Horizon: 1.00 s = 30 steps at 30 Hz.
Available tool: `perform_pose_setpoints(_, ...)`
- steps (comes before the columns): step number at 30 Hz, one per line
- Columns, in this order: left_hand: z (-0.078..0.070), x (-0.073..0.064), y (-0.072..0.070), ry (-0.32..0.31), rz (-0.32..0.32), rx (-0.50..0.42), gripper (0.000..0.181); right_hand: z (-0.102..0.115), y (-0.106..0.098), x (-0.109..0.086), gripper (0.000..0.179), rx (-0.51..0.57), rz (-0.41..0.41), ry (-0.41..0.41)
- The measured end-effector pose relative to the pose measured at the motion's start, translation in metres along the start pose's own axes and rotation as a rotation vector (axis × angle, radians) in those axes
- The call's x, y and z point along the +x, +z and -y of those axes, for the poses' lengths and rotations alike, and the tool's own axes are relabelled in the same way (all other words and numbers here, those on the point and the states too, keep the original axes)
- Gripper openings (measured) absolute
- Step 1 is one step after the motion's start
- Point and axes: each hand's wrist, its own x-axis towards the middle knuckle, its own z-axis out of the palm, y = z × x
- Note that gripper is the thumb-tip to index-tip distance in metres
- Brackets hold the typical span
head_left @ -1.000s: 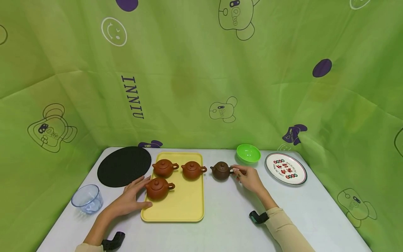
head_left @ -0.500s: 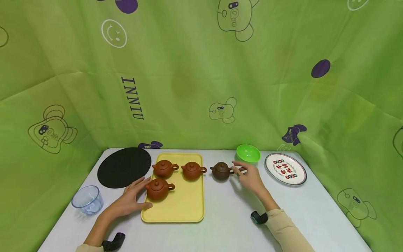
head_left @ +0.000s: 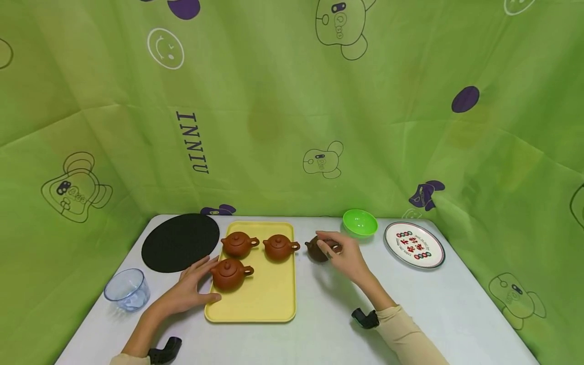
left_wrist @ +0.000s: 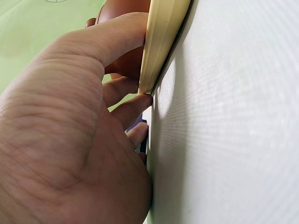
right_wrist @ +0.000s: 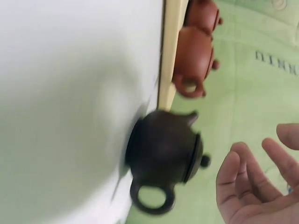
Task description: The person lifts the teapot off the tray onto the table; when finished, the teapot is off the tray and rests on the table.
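Note:
My left hand [head_left: 187, 290] rests at the left side of a yellow tray [head_left: 262, 301], thumb and fingers spread and touching its rim. On the tray stand 3 reddish-brown teapots: one at the back left [head_left: 238, 245], one at the back right [head_left: 278, 248] and one at the front left [head_left: 229, 275], nearest that hand. A dark brown teapot [right_wrist: 163, 147] stands on the table right of the tray, lidded, its handle to the right. Above it hovers my right hand [head_left: 345, 255], fingers loosely bent and apart from the pot, partly hiding it in the head view.
A black round mat [head_left: 180, 242] lies at the back left, with a clear blue-tinted glass bowl [head_left: 128, 290] in front of it. At the back right are a green bowl [head_left: 360, 223] and a white patterned plate [head_left: 414, 245]. Green cloth [head_left: 269, 126] walls off the table's back and sides.
My right hand has let go of the dark teapot's handle and moved left, over the pot. The left hand, tray and teapots have stayed in place.

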Motion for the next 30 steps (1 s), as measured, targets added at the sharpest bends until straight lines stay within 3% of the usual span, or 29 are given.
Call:
perform_pose_setpoints(11,-0.001,0.0,0.0,0.013,-0.007,0.0,0.087,0.025,0.033,-0.004,0.029,0.044,0.11,-0.023)
perform_pose_setpoints(25,0.0,0.001,0.001,0.009,-0.003,-0.009,0.087,0.035,0.075,-0.007,0.038,0.045,0.227,-0.04)
perform_pose_setpoints(30,0.0,0.001,0.001,0.006,-0.001,-0.002,0.087,0.038,0.088,-0.008,0.039,0.074,0.261,0.001)
